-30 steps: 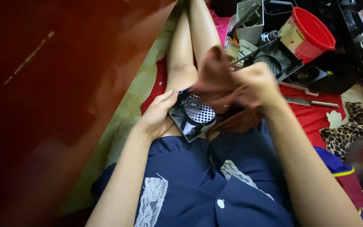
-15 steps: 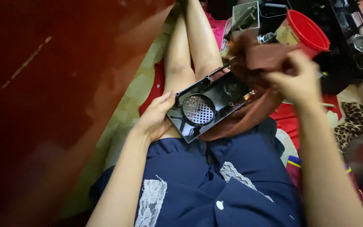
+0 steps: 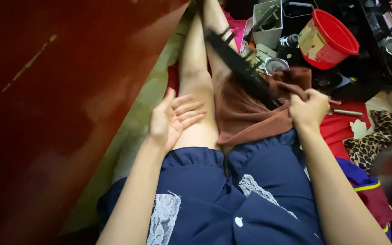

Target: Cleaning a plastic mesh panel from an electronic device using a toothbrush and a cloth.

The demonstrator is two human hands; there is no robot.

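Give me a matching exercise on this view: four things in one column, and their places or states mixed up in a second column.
1. left hand
2. right hand
3. bucket
4. black part

A. red, tilted among the clutter
B. open, resting on the thigh
C. gripping the brown cloth
D. blurred, slanting above the cloth

Pairs: 1-B, 2-C, 3-A, 4-D
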